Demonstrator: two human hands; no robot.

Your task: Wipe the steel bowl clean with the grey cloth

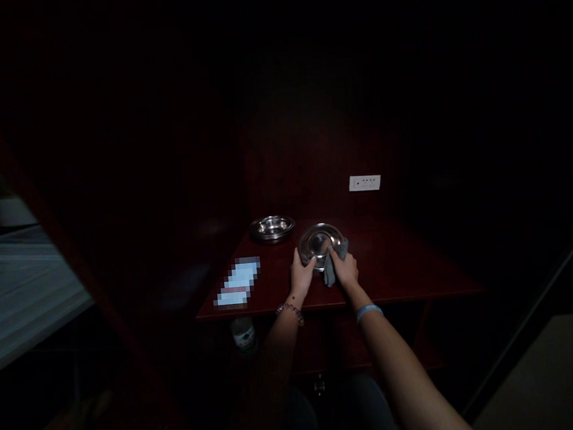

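Note:
A shiny steel bowl (319,241) is tilted towards me on a dark red table (402,272). My left hand (302,274) grips the bowl's near left rim, fingers closed on it. A grey cloth (331,264) is bunched in my right hand (345,269), pressed against the bowl's right rim. A second steel bowl (271,227) sits flat on the table, behind and to the left, with no hand on it.
A blurred pale flat object (239,283) lies at the table's left front. A bottle (244,334) stands below the table edge. A white wall socket plate (364,183) is behind the table. A pale surface (17,292) spreads at far left. The room is very dark.

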